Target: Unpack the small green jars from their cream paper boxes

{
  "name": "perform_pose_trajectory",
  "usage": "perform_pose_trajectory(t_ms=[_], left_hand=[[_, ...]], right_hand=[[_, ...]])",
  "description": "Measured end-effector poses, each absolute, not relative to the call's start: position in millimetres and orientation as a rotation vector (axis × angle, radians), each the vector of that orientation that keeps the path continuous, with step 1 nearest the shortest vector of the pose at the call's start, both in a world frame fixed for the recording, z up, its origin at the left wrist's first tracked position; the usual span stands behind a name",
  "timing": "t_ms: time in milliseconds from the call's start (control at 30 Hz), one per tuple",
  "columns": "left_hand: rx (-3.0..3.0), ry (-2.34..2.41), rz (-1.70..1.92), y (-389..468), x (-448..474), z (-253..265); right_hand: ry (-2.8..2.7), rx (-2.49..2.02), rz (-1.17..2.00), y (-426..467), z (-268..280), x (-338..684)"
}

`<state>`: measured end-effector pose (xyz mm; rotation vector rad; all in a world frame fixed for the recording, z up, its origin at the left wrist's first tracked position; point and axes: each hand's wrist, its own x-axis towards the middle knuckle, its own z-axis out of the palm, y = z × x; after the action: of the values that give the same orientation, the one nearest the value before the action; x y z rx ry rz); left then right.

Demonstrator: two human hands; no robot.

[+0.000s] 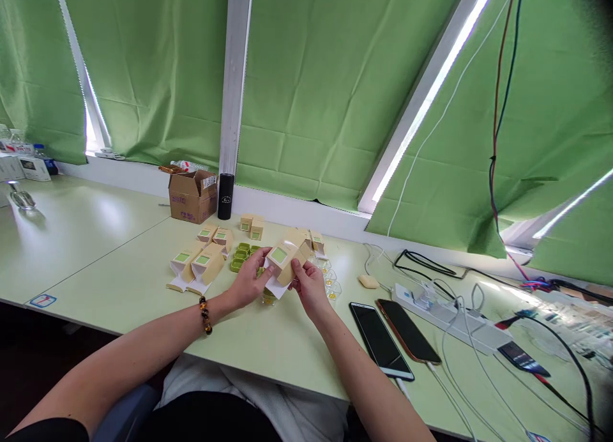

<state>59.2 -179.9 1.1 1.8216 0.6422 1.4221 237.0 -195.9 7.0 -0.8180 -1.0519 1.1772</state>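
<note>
A small cream cardboard box (278,257) with a green window and open flaps is held up between both hands above the table. My left hand (251,279) grips its left side, fingers and thumb closed on it. My right hand (310,285) pinches its lower right side. Behind the left hand stand several green square containers (239,257). Clear cups with yellow bits (332,287) sit to the right of the right hand, partly hidden. Left of my hands are more cream boxes (207,263), some with flaps open. Two small boxes (252,226) stand farther back.
A brown carton (191,196) and a black tumbler (225,197) stand by the wall. On the right lie two phones (380,340), a white power strip (450,317) and tangled cables. A beige piece (368,281) rests near them. Green curtains (335,97) hang behind.
</note>
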Motion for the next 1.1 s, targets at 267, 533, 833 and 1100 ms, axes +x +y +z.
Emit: perform_pose_trajectory(t_ms=[267,533,833,1100], left_hand=[[1.468,0.443,1.314,-178,59,9],[1.528,0.542,1.330,-180,58,11],[1.840,0.815,1.468,-168,58,6],[2.319,0.684,1.879,-167,41,13]], right_hand=[[-1.061,-0.868,1.086,-195,7,240],[-1.024,-0.907,0.984,-195,5,241],[-1.151,-0.862,0.888,-202,9,234],[-1.186,-0.728,0.767,-206,12,235]])
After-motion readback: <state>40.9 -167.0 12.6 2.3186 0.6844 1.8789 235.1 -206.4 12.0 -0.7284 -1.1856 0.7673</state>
